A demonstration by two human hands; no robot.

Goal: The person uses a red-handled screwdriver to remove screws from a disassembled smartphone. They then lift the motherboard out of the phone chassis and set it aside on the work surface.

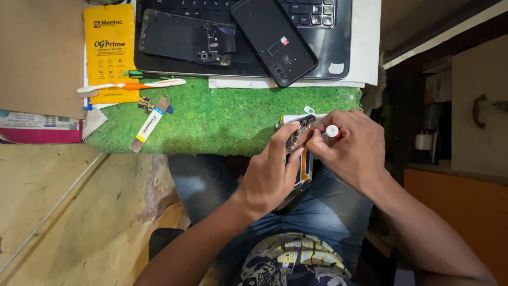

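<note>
My left hand (271, 177) grips an opened phone (299, 139) with its back cover off, holding it tilted over the front edge of the green turf mat (222, 114) and above my lap. My right hand (352, 145) is closed on a small tool with a red and white cap (332, 131), its tip hidden against the upper part of the phone's exposed board. A small white tab (309, 110) lies on the mat just beyond the phone.
A laptop (333, 47) at the back carries a phone frame (185, 38) and a black back cover (274, 38). A toothbrush (129, 86), a yellow packet (110, 47) and a flat pry strip (150, 124) lie at the left. A cabinet (479, 106) stands at the right.
</note>
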